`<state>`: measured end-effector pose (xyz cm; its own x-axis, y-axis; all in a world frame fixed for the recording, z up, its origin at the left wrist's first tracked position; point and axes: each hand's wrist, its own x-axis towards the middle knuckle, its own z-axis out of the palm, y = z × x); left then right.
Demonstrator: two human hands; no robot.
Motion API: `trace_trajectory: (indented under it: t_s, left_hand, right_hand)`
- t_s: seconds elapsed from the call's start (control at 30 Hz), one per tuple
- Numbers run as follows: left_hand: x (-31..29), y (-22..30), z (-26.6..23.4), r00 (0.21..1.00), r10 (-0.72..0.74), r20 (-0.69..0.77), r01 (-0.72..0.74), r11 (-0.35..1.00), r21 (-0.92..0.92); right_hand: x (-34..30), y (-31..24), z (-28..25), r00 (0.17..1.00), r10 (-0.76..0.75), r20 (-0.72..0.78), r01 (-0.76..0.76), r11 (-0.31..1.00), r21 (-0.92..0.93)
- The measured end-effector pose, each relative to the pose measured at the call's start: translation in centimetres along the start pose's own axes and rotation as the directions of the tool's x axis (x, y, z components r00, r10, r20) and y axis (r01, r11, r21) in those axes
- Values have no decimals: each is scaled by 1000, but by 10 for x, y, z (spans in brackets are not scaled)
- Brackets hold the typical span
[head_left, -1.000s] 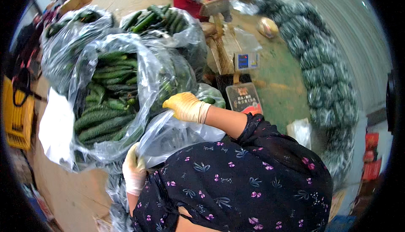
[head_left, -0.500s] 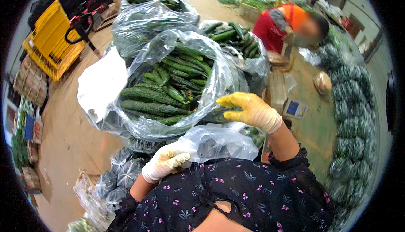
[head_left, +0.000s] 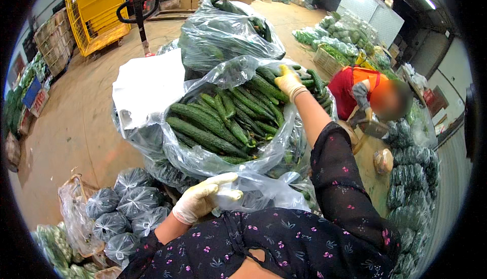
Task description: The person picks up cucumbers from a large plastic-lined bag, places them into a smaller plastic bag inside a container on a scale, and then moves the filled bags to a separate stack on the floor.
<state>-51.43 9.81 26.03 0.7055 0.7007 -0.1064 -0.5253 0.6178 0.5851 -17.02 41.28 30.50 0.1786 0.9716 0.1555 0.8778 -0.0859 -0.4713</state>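
Observation:
My right hand (head_left: 291,83), in a white glove stained yellow, reaches out to the far right rim of a large clear plastic bag (head_left: 190,149). Its fingers are parted and touch the dark green cucumbers (head_left: 218,121) heaped inside; I see none lifted. Close to my body, my left hand (head_left: 199,199), gloved too, has its thumb and fingers apart. They rest beside a thin clear bag (head_left: 264,190) that lies crumpled against my front. A white sheet (head_left: 147,89) covers the left rim of the cucumber bag.
Another full bag (head_left: 231,35) stands behind. Tied bags (head_left: 137,200) lie lower left, and wrapped bundles (head_left: 413,177) line the right. A co-worker in an orange vest (head_left: 368,78) bends at the right. A yellow cage cart (head_left: 99,15) and a pallet jack (head_left: 138,18) stand far left.
My right hand has moved forward from the bag's near right side to the cucumbers at its far rim. My left hand's fingers have spread from the thin bag. The view has tilted up.

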Motion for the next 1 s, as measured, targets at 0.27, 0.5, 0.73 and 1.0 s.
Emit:
trace_trajectory:
  t_s: [0.27, 0.5, 0.73, 1.0]
  left_hand:
    - [-1, 0, -6, 999, 37, 6, -36, 993, -115]
    - [-7, -1, -9, 1000, 17, 27, -14, 991, -130]
    - [-5, -9, 1, 999, 1, 49, 3, 996, -95]
    - [-9, -8, 8, 1000, 13, 22, -12, 998, -62]
  right_hand:
    - [-20, -37, -23, 975, -50, 215, 113, 949, -293]
    - [-26, -48, -5, 984, 119, 133, -45, 888, -458]
    - [-48, -54, 27, 995, -97, -11, 72, 814, -577]
    - [-132, -74, 11, 952, -165, 258, 254, 895, -367]
